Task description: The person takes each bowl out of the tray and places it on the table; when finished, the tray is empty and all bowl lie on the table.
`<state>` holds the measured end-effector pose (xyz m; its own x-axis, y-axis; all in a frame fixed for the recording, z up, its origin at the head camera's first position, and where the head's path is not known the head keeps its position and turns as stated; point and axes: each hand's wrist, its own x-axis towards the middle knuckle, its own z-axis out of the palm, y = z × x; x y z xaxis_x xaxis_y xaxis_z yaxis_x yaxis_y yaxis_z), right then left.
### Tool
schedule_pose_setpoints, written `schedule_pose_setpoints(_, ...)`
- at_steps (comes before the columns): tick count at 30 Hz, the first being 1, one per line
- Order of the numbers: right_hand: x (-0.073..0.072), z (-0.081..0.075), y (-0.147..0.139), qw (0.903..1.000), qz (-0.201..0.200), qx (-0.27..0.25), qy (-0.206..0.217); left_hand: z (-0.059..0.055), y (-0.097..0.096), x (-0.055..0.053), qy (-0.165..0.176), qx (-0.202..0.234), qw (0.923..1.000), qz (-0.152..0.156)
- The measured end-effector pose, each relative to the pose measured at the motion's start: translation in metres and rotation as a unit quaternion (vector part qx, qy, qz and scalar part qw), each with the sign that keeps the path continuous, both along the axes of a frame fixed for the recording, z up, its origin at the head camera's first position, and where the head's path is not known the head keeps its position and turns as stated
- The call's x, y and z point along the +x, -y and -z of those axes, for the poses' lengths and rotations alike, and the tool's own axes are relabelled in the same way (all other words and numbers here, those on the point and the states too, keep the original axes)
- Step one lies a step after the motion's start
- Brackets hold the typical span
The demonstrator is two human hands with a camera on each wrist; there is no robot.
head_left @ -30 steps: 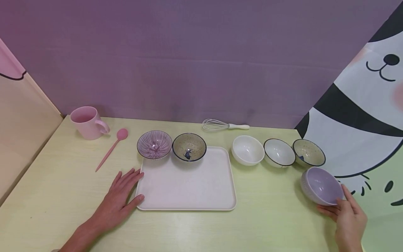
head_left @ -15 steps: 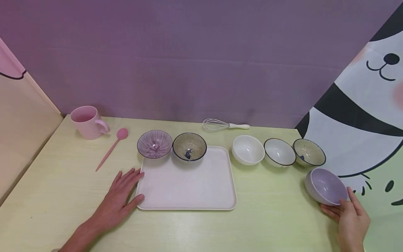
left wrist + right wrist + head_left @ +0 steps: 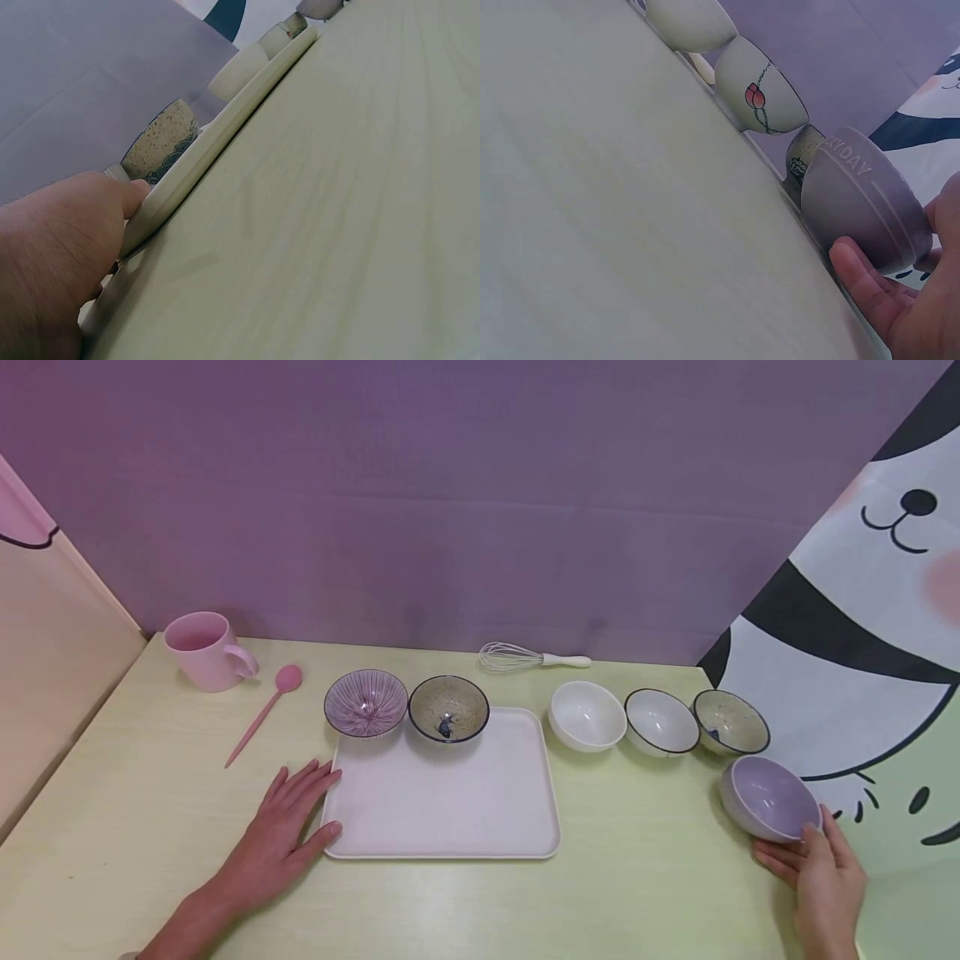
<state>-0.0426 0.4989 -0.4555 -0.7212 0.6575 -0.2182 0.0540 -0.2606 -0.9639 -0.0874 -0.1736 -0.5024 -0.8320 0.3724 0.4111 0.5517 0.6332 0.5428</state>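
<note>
On the right, my right hand (image 3: 828,889) holds a lavender bowl (image 3: 768,797) by its near right side, thumb by the rim and fingers below. In the right wrist view the lavender bowl (image 3: 859,199) is tilted, with raised letters on its wall. My left hand (image 3: 281,827) lies with extended fingers at the left edge of a white tray (image 3: 450,810); its thumb (image 3: 135,196) touches the tray's rim. A purple-striped bowl (image 3: 367,703) and a speckled beige bowl (image 3: 448,708) stand at the tray's back left, the striped one partly beyond its edge.
Right of the tray stand a white bowl (image 3: 587,717), a dark-rimmed white bowl (image 3: 662,722) and another speckled bowl (image 3: 731,722) in a row. A whisk (image 3: 534,658) lies behind. At the left are a pink mug (image 3: 208,652) and pink spoon (image 3: 262,716).
Compared with a second ago, my right hand and the lavender bowl have shifted slightly to the right. My left hand stays at the tray, and the view has drifted a little.
</note>
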Motion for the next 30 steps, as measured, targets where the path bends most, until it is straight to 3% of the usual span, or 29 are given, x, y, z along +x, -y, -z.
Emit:
schedule_pose_setpoints(4,-0.004,-0.004,0.002,0.9987,0.003,0.013,0.048,0.0,0.0,0.0,0.002,0.0,1.0,-0.002)
schedule_pose_setpoints(9,-0.001,-0.007,0.008,0.9922,0.003,0.07,0.103,-0.001,0.0,0.0,0.001,-0.001,1.0,-0.002)
schedule_pose_setpoints(15,0.004,-0.011,0.015,0.9833,0.043,0.141,0.107,-0.002,0.0,0.001,-0.001,-0.002,1.0,-0.002)
schedule_pose_setpoints(20,0.005,-0.02,0.026,0.9682,0.086,0.202,0.119,-0.002,0.0,0.002,-0.001,-0.001,1.0,-0.004)
schedule_pose_setpoints(24,0.006,-0.027,0.037,0.957,0.091,0.242,0.132,-0.001,0.001,0.001,0.001,-0.002,1.0,-0.005)
schedule_pose_setpoints(30,0.008,-0.037,0.059,0.9575,0.085,0.255,0.104,-0.001,0.0,0.001,0.005,-0.002,1.0,-0.005)
